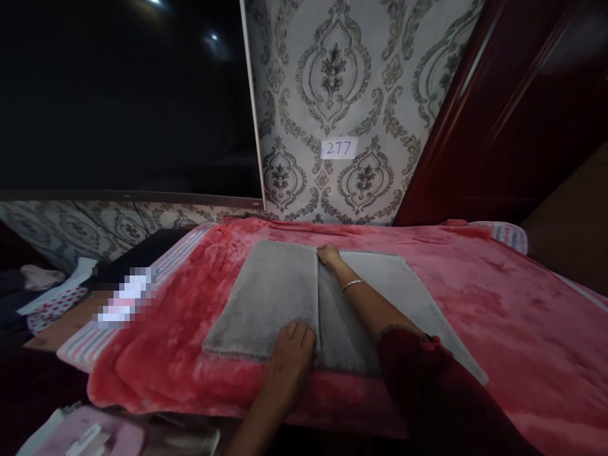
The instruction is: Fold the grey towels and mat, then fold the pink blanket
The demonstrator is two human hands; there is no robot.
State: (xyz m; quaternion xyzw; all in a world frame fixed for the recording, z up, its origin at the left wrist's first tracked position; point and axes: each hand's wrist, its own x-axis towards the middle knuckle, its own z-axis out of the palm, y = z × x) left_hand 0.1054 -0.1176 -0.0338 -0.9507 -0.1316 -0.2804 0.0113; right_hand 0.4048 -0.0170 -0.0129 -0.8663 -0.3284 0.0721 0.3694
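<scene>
A grey plush towel (268,297) lies on a red fleece blanket, its left part folded over so that one edge runs down the middle. My left hand (293,345) is closed on the near end of that folded edge, fingers curled over the fabric. At the far end of the same edge, my right hand (329,254) pinches the corner; a silver bracelet (352,285) circles the wrist. The paler right part of the towel stretches flat beneath my right forearm, which hides some of it.
The red blanket (498,297) covers the work surface, over a striped cloth (183,253). Behind it are a large dark screen (123,101), patterned wallpaper with a paper label (339,148) reading 277, and a dark red panel (513,107). A pink item (114,424) lies low at left.
</scene>
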